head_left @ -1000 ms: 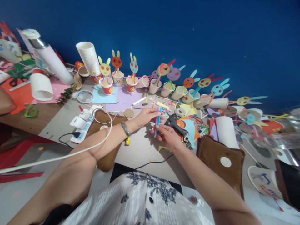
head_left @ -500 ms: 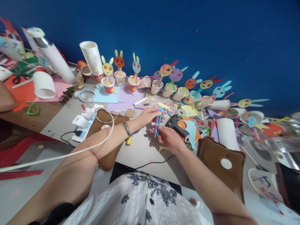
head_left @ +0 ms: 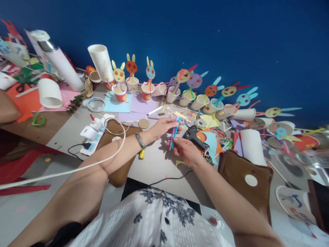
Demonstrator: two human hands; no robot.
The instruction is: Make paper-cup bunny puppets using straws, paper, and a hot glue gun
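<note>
Several slim purple and blue strips (head_left: pixel 175 131) stand nearly upright between my hands, tilted a little; I cannot make out whether they are straws or folded paper. My left hand (head_left: pixel 164 127) pinches them near the upper end. Around the lower end, my right hand (head_left: pixel 186 149) is closed with thumb and fingers. Just right of my hands a black glue gun (head_left: pixel 196 139) lies on the grey table (head_left: pixel 151 168). Behind my hands lie paper scraps, a white marker (head_left: pixel 155 110) and a roll of tape (head_left: pixel 200 123).
Paper cups with rabbit-faced figures (head_left: pixel 131 67) line the blue wall. At left are a power strip (head_left: pixel 95 137), a white cable (head_left: pixel 113 154), stacked cups (head_left: pixel 100 63) and a thermos (head_left: pixel 58 60). Brown pouches (head_left: pixel 244 181) flank my arms. Another person's arm (head_left: pixel 9 108) shows at far left.
The view shifts slightly, so things at right sit a little farther right. Both hands keep their hold on the strips, with hardly any movement.
</note>
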